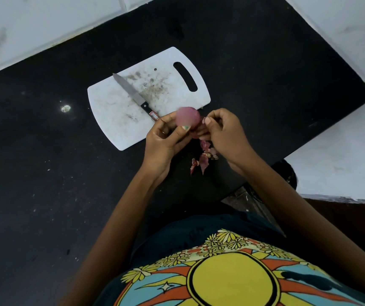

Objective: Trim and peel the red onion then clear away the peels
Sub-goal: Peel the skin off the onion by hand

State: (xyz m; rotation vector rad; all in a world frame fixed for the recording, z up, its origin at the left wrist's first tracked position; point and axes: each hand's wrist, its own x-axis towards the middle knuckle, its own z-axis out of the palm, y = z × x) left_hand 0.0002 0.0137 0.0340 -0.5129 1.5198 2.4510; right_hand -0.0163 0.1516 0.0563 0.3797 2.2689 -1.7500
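My left hand (166,138) holds the red onion (187,117) in its curled fingers, just above the near right corner of the white cutting board (119,120). The onion looks smooth and pink on top. My right hand (223,129) pinches a strip of peel at the onion's right side. Several loose red peels (203,159) lie on the black counter below my hands. A knife (133,94) with a black handle lies diagonally on the board, blade pointing away from me.
The black counter (44,173) spreads to the left and front, dotted with small crumbs. White tiled walls (44,25) bound it at the back and right. The board is stained in its middle, with a handle slot (185,76) at its far right.
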